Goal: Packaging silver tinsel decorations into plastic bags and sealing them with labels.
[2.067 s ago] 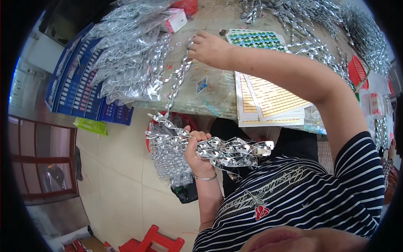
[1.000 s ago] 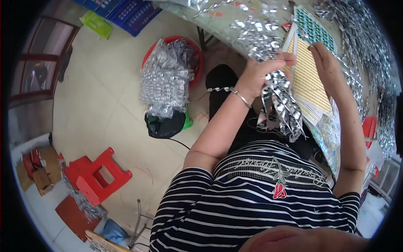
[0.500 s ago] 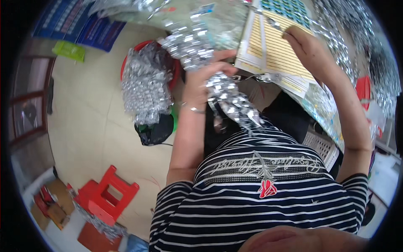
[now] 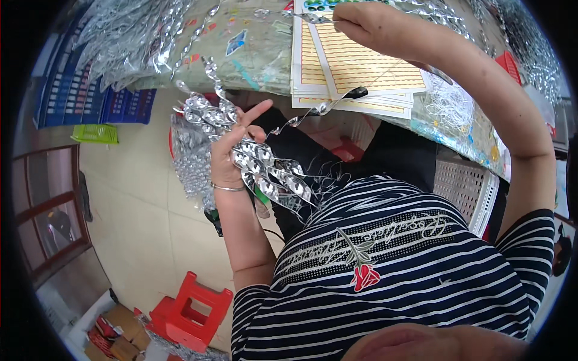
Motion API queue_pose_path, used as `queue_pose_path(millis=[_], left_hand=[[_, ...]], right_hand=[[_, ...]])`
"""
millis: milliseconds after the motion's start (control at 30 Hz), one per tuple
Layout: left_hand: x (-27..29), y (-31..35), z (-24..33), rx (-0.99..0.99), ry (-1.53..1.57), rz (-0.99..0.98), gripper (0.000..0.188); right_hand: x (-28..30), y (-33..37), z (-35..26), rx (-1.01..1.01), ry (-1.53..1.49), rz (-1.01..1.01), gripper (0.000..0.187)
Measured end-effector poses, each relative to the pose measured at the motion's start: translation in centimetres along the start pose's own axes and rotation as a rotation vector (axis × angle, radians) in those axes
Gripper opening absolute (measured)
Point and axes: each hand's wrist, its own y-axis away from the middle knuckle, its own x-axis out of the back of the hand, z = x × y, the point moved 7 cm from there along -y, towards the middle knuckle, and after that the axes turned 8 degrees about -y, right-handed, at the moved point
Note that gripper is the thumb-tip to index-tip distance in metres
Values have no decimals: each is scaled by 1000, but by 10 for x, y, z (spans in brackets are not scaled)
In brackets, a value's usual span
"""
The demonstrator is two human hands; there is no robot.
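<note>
My left hand (image 4: 232, 153) is wrapped round a bunch of shiny silver twisted strips (image 4: 259, 162), its index finger pointing outward. The strips fan out above and below the hand, with thin threads at their lower ends. One loose strip (image 4: 319, 109) with a dark tip runs from beside this hand toward the table edge. Over the table, my right hand (image 4: 367, 27) is closed in a pinch at the end of another silver twisted strip (image 4: 307, 17). Below my right hand lie sheets of yellow-lined paper (image 4: 343, 66), overlapping one another.
More silver strips heap on the covered table (image 4: 265, 66) at far left and right. White threads (image 4: 451, 108) lie by the paper. Blue crates (image 4: 66, 90), a green basket (image 4: 95, 133), a red stool (image 4: 189, 313) and a bag of silver strips (image 4: 189, 159) stand left; a white basket (image 4: 463, 189) is right.
My left hand has moved left and slightly down with its bunch, which now hangs more spread out. My right hand has swung left across the paper, with a strip at its fingertips. The view has shifted.
</note>
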Motion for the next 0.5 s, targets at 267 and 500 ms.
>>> queue_pose_path(millis=[267,500], left_hand=[[-90,-51,0,158,-320,-250,44],[-118,-75,-24,239,-441,-438,44]], right_hand=[[6,-29,43,-190,70,-60,22],[-12,-40,41,398,1363,-411,28]])
